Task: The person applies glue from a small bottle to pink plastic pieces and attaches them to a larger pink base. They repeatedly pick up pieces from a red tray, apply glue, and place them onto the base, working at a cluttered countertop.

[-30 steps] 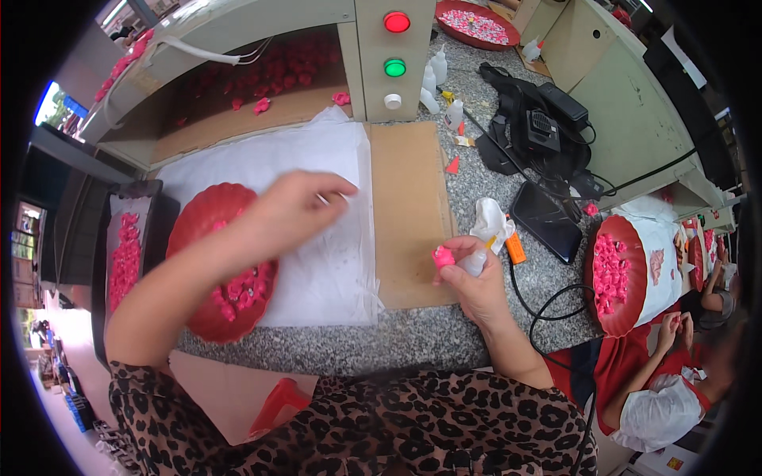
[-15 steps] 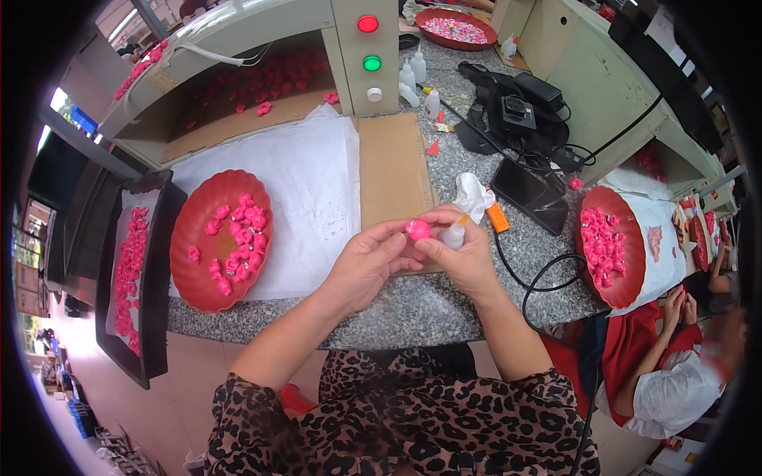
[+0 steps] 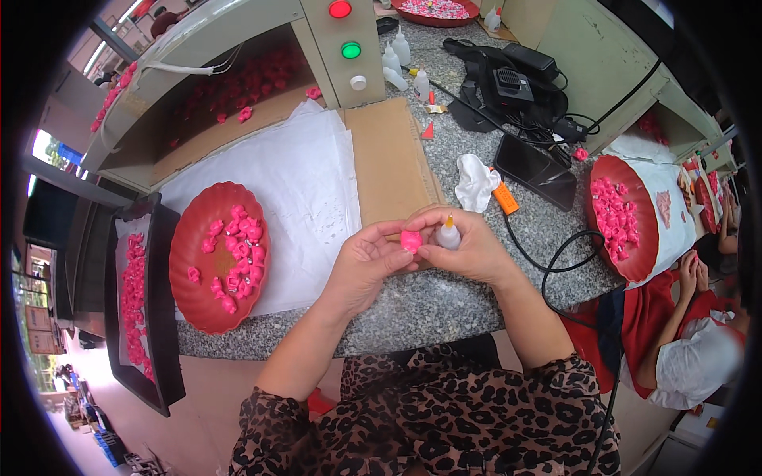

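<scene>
Over the front of the granite worktop (image 3: 421,309), my left hand (image 3: 363,266) pinches a small, rounded, glossy pink piece (image 3: 410,241) between thumb and fingers. My right hand (image 3: 480,250) is closed around a small white squeeze bottle (image 3: 448,237) with a yellowish tip pointing up. Its thumb and fingertips also touch the pink piece, so both hands meet there. Fine detail on the piece is too small to make out. On the left, a red scalloped bowl (image 3: 184,274) holds several similar pink pieces (image 3: 246,252).
A black tray (image 3: 163,333) of pink pieces stands at the far left. Behind is a grey machine (image 3: 317,47) with an opening. White paper (image 3: 309,230) and cardboard (image 3: 385,159) lie before it. Rightward are a phone (image 3: 536,170), cables, an orange object (image 3: 505,198) and another red bowl (image 3: 647,246).
My view has shifted slightly. The pink piece has turned between my fingers, and the bottle's tip now points more upright. Both hands keep their hold.
</scene>
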`<act>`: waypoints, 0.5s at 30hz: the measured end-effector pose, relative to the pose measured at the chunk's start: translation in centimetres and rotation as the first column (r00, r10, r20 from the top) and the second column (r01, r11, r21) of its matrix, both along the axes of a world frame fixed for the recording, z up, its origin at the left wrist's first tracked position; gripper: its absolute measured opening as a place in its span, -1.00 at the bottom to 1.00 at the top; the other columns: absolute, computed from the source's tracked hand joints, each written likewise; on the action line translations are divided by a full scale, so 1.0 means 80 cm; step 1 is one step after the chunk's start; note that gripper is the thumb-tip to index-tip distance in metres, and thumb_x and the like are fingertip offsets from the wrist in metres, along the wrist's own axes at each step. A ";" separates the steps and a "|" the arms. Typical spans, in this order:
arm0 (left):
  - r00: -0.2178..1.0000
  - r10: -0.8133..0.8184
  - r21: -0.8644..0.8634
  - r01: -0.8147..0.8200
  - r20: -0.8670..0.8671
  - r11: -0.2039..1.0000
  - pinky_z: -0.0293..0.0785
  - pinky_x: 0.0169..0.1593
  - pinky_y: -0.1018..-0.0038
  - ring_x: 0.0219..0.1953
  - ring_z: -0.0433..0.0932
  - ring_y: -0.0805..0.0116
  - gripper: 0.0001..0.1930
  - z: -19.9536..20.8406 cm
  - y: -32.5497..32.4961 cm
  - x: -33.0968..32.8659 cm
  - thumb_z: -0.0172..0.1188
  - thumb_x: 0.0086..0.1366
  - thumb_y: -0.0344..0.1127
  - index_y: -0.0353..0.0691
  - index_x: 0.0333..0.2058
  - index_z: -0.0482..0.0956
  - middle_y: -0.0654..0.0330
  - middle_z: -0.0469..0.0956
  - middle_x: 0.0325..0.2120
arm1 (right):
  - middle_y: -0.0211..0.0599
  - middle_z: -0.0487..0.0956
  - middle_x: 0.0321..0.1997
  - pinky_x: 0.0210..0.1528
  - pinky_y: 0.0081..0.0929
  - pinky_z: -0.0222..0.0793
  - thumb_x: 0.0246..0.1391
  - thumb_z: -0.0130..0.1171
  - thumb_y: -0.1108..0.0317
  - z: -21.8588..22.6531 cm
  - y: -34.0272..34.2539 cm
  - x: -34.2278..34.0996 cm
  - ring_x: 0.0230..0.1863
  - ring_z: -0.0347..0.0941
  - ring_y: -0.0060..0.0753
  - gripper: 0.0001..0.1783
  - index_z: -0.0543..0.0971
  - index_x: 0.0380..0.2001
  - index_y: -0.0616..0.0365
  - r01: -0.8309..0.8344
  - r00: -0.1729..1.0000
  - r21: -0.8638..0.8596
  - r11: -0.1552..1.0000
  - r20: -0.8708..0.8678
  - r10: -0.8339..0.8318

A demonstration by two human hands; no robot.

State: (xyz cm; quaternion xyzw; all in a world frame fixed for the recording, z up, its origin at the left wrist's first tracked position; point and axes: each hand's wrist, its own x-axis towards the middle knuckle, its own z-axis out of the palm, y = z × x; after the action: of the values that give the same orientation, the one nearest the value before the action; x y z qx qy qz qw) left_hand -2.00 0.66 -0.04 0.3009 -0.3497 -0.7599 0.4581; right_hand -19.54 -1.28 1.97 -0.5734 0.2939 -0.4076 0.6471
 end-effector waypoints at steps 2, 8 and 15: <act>1.000 0.011 -0.029 -0.011 0.017 1.000 0.47 -0.20 0.55 -0.28 0.50 0.41 -0.64 0.000 0.002 0.002 0.12 0.07 -0.56 -0.36 -0.11 0.31 0.10 0.48 -0.31 | -0.33 0.45 -0.26 -0.20 -0.66 0.32 -0.16 0.09 0.61 -0.007 -0.003 -0.001 -0.26 0.39 -0.59 -0.73 0.47 -0.27 0.27 0.031 0.997 -0.165 0.986 -0.057 -0.041; 0.999 0.040 -0.060 -0.038 0.036 0.997 0.49 -0.21 0.51 -0.25 0.49 0.38 -0.62 0.001 0.003 0.002 0.15 0.04 -0.58 -0.34 -0.13 0.31 0.10 0.44 -0.27 | -0.26 0.39 -0.16 -0.05 -0.50 0.21 -0.27 0.10 0.59 -0.010 -0.005 0.000 -0.10 0.32 -0.42 -0.71 0.52 -0.33 0.21 0.013 0.993 -0.210 0.978 -0.116 -0.038; 0.996 0.049 -0.167 -0.035 0.078 0.985 0.46 -0.10 0.49 -0.16 0.46 0.35 -0.59 0.002 0.005 0.001 0.10 0.04 -0.65 -0.37 -0.09 0.28 0.05 0.43 -0.21 | -0.26 0.36 -0.15 -0.04 -0.50 0.20 -0.28 0.09 0.58 -0.010 -0.007 0.002 -0.10 0.31 -0.41 -0.71 0.53 -0.34 0.19 0.010 0.991 -0.226 0.974 -0.129 -0.040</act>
State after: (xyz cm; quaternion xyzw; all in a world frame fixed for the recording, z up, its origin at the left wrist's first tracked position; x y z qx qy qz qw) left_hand -1.90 1.05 0.09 0.3000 -0.4234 -0.7056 0.4826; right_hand -19.42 -1.86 1.20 -0.6650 0.2958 -0.4072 0.5518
